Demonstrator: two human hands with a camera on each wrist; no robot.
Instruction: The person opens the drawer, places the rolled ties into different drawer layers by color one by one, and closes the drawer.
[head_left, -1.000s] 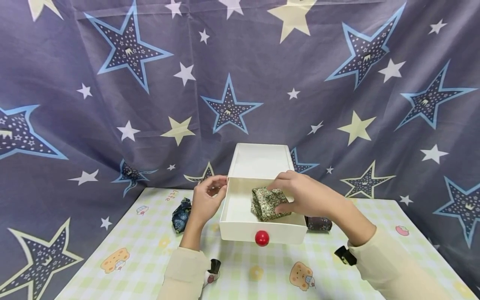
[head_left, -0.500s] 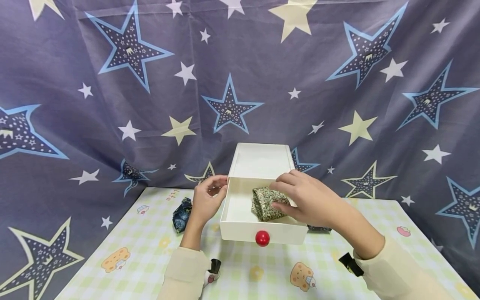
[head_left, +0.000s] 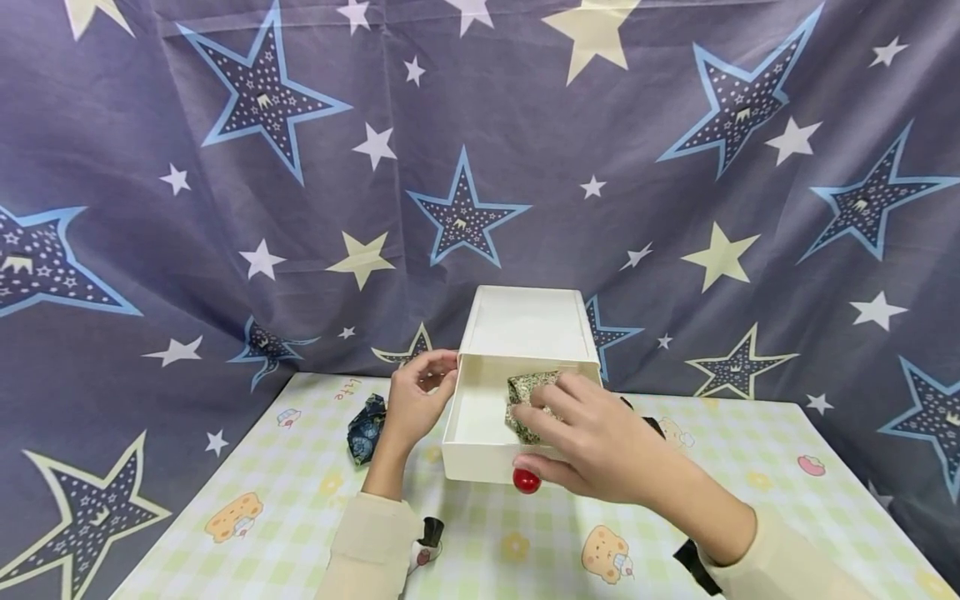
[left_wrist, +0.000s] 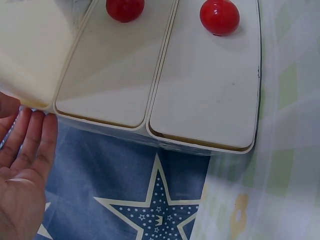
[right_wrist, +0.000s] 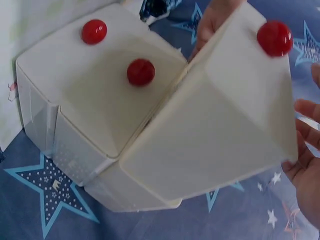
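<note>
A white drawer cabinet (head_left: 528, 321) stands on the table, its top drawer (head_left: 476, 463) pulled out toward me. Inside the drawer lies a folded green floral cloth (head_left: 525, 390), partly covered by my right fingers in the head view. My left hand (head_left: 417, 404) rests its fingers against the cabinet's left side, near the drawer opening. Over the drawer's front right corner is my right hand (head_left: 600, 442), fingers loosely bent and holding nothing, the thumb overlapping the red knob (head_left: 527, 481). In the right wrist view, its fingers (right_wrist: 305, 127) are beside the tilted-looking drawer's edge.
Two lower drawers with red knobs (left_wrist: 220, 17) are closed beneath the pulled-out one. A dark blue patterned cloth (head_left: 366, 429) lies left of the cabinet. Something dark (head_left: 654, 427) shows behind my right hand. A starry curtain (head_left: 315, 208) hangs behind the checked tablecloth (head_left: 300, 517).
My right hand has left the green cloth and come toward me and down to the drawer's front, by the knob. The cloth stays in the drawer; my left hand keeps its place.
</note>
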